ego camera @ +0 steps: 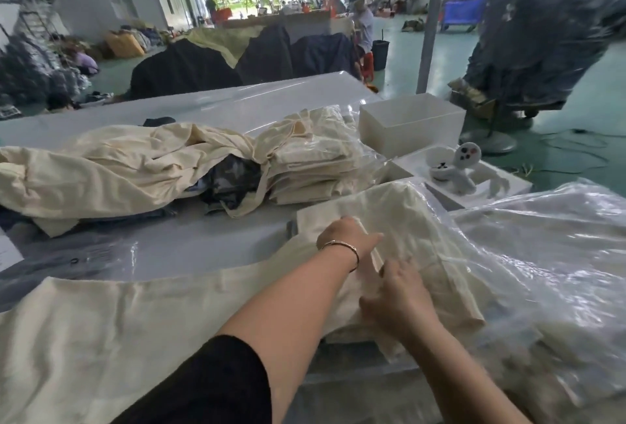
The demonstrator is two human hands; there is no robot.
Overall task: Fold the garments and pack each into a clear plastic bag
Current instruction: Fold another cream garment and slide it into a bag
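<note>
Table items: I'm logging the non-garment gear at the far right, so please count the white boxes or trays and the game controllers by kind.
White box: 1
White tray: 1
Game controllers: 2
Total: 4

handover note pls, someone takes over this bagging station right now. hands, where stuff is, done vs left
Left hand: on the folded cream garment, fingers hidden in the cloth, grip unclear.
Right hand: fingers curled on the same garment's near edge.
Clear plastic bag: right of the garment, covering its far side.
Done: bagged stack behind.
Left: finish bagging this one; flat cream garment at the near edge and the unfolded pile at left remain.
</note>
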